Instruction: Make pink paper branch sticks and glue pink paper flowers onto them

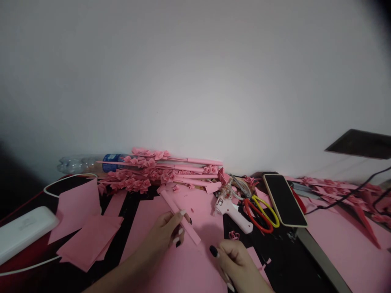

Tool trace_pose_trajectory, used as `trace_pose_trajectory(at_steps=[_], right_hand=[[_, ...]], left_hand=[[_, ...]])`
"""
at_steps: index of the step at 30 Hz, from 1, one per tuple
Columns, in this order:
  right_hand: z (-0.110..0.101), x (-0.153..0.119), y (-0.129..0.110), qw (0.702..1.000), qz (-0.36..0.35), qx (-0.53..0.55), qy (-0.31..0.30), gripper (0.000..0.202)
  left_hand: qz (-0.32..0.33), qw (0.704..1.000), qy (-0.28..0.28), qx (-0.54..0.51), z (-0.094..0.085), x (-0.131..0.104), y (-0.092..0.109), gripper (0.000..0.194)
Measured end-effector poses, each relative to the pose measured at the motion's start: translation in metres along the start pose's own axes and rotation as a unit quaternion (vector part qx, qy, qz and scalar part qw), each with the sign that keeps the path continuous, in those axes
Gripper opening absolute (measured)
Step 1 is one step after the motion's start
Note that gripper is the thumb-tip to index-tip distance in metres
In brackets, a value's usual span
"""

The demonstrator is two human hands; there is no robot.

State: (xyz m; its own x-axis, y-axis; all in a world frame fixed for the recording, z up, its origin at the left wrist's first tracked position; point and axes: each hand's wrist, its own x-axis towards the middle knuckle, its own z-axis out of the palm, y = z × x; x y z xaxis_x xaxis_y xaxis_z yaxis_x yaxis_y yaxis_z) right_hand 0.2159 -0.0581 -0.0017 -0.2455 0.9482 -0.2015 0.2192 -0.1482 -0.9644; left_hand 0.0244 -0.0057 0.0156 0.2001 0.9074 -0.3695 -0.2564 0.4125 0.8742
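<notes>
My left hand (171, 230) pinches a narrow folded strip of pink paper (191, 232) between thumb and fingers. The strip slants over larger pink sheets (143, 228) lying on the black table. To its right, my right hand (236, 262) is closed, with the thumb pressed against curled fingers and apart from the strip. Whatever it may hold is hidden. Just beyond that hand sit a small curled pink paper piece (233, 235) and a pale pink glue gun (233, 212).
Scissors (259, 213) with red and yellow handles lie beside a phone (285, 199). Pink paper flower stems (171, 171) and a plastic bottle (81, 164) line the wall. Left are pink paper squares (90, 240), a white device (27, 232) and a white cable (45, 188).
</notes>
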Motion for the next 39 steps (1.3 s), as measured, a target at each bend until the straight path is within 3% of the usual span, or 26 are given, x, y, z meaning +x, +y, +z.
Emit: trace_pose_trajectory(at_steps=[4, 7, 11, 15, 19, 25, 29, 34, 36, 39], right_hand=[[-0.005, 0.002, -0.01, 0.997, -0.047, -0.02, 0.057, 0.055], [-0.009, 0.003, -0.012, 0.993, -0.077, -0.054, 0.075, 0.053], [-0.011, 0.003, -0.008, 0.989, -0.092, -0.087, 0.071, 0.052], [-0.011, 0.003, -0.006, 0.992, -0.084, -0.056, 0.07, 0.049], [-0.01, 0.002, -0.005, 0.995, -0.071, 0.002, 0.064, 0.044], [-0.011, 0.002, -0.003, 0.995, -0.055, 0.053, 0.059, 0.04], [-0.011, 0.001, -0.004, 0.995, -0.048, 0.065, 0.058, 0.041], [-0.008, 0.0, -0.008, 0.996, -0.039, 0.054, 0.05, 0.044], [-0.007, 0.0, -0.009, 0.997, -0.035, 0.05, 0.045, 0.044], [-0.006, 0.0, -0.01, 0.998, -0.03, 0.051, 0.038, 0.045]], left_hand=[[-0.003, 0.999, -0.015, 0.033, -0.002, -0.002, 0.003, 0.045], [0.0, 0.995, -0.088, 0.053, -0.002, -0.001, -0.001, 0.046], [0.006, 0.976, -0.218, 0.006, -0.003, 0.004, -0.013, 0.044], [-0.061, 0.955, -0.291, -0.002, -0.004, -0.003, -0.014, 0.032], [-0.064, 0.963, -0.261, 0.016, -0.004, -0.015, -0.008, 0.021], [-0.096, 0.937, -0.335, -0.002, -0.006, -0.008, -0.016, 0.02], [-0.107, 0.944, -0.291, -0.11, -0.003, 0.001, -0.014, 0.031], [-0.07, 0.983, -0.146, -0.085, 0.003, 0.003, 0.002, 0.043], [-0.045, 0.989, -0.132, -0.042, 0.003, 0.004, 0.004, 0.047], [-0.032, 0.986, -0.161, 0.024, 0.001, 0.003, 0.005, 0.055]])
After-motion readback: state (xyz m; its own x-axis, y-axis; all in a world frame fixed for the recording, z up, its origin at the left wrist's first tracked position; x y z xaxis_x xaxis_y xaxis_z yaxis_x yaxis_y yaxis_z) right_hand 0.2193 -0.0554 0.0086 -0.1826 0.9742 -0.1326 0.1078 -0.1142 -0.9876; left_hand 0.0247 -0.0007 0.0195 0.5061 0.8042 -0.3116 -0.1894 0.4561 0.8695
